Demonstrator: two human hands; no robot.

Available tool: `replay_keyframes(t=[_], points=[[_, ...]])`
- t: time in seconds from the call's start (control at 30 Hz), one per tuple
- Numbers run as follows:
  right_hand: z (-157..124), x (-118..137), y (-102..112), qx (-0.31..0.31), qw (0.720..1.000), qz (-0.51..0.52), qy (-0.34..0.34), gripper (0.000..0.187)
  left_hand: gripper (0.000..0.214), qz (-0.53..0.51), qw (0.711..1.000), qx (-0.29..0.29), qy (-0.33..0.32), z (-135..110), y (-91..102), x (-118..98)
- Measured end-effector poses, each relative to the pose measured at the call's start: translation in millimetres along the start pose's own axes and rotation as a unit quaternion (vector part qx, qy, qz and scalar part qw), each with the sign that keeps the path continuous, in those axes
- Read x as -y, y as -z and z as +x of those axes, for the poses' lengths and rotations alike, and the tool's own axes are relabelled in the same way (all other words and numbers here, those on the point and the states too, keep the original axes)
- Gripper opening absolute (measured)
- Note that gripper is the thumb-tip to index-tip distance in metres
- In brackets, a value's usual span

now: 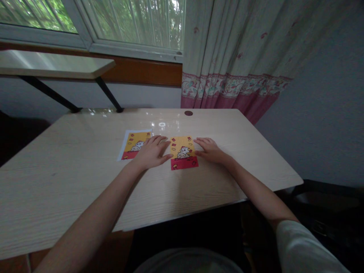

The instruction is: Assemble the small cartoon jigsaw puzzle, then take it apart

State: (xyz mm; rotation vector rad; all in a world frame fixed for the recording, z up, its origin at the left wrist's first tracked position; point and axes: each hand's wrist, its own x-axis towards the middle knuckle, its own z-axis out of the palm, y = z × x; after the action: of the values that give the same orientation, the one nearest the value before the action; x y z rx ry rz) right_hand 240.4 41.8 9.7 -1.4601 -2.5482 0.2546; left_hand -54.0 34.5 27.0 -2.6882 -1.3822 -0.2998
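Observation:
A yellow and red picture [182, 146] with a white cartoon animal lies flat on the desk; it may be a put-together jigsaw puzzle, but I cannot make out seams. My left hand [153, 153] rests at its left edge, fingers stretched and apart. At its right edge lies my right hand [209, 149], its fingers also stretched, with the tips at or close to the side. To the left is a matching printed picture sheet [133, 144] with a white border, partly covered by my left hand.
The pale wooden desk [85, 170] has a round brown cable-hole cover [188, 113] near its back edge. A raised shelf [57, 64] on dark legs stands at the back left. Behind are a window [136, 22] and a floral curtain [227, 57]; a dark chair-like shape is at right.

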Motion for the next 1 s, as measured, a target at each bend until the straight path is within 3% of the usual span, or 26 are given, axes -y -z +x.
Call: replay_keyframes(t=[0.17, 0.4, 0.57, 0.77, 1.0], points=[[8, 10, -2, -0.028, 0.998, 0.04, -0.034, 0.054, 0.046, 0.04, 0.996, -0.031, 0.073, -1, 4.4, 10], [16, 65, -4, -0.037, 0.998, 0.002, 0.052, 0.045, 0.039, 0.052, 0.983, -0.06, 0.167, -1, 9.4, 13], [16, 84, -6, -0.022, 0.999, -0.032, -0.002, 0.05, 0.039, 0.038, 0.979, -0.067, 0.19, -1, 12.3, 12], [5, 50, 0, 0.003, 0.999, -0.042, -0.027, 0.048, 0.042, 0.037, 0.973, -0.059, 0.222, -2, 14.6, 14], [-37, -43, 15, 0.021, 0.993, -0.035, -0.114, 0.047, 0.042, 0.045, 0.971, -0.047, 0.23, -2, 10.4, 16]])
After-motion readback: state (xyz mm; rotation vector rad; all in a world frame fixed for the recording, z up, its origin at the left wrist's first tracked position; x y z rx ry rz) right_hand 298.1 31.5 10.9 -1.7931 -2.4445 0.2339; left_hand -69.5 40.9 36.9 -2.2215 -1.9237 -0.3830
